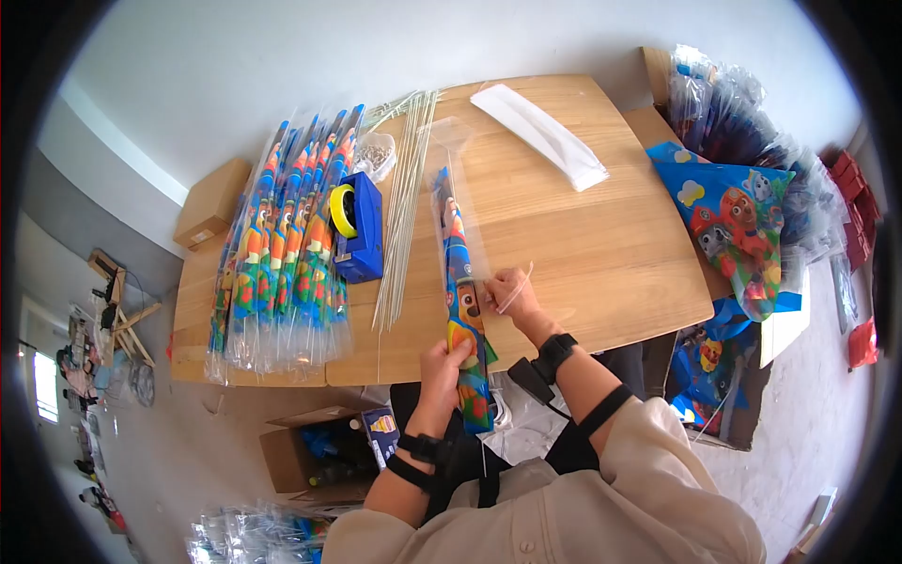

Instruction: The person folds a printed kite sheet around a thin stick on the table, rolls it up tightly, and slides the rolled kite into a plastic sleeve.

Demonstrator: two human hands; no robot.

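My left hand (443, 374) is wrapped round the lower part of a rolled-up kite (458, 254) with a colourful cartoon-dog print. The kite points away from me, over the table's front edge. Around its upper part lies a clear plastic sleeve (460, 174), which reaches past its far tip. My right hand (515, 293) is closed at the right side of the roll, its fingers pinching the edge of the sleeve. From these fingers sticks out a thin pale strip (529, 277); what it belongs to is unclear.
Several wrapped kites (291, 221) lie on the table's left, beside a blue tape dispenser (362, 230) and long thin rods (406, 211). A stack of white sleeves (540, 136) lies at the back. An unrolled kite (728, 221) hangs at the right. Boxes stand below, including an open carton (287, 461).
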